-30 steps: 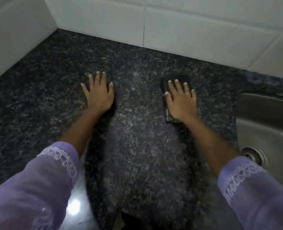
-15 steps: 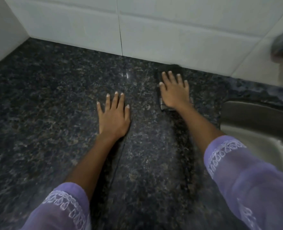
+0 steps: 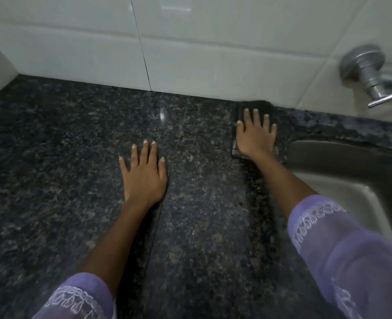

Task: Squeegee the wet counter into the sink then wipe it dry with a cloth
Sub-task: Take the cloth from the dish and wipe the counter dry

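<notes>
While the right hand (image 3: 256, 134) presses flat, fingers spread, on a dark pad-like squeegee (image 3: 238, 151) by the back wall, the left hand (image 3: 144, 173) lies open and empty on the counter (image 3: 64, 157), well apart from it. Just right of the squeegee sits the steel sink (image 3: 342, 171), with a metal tap (image 3: 370, 74) fixed to the wall above. Nothing lies between the squeegee and the sink. Dark speckled granite meets white tiles (image 3: 190, 54). Both arms wear purple sleeves (image 3: 351, 261).
</notes>
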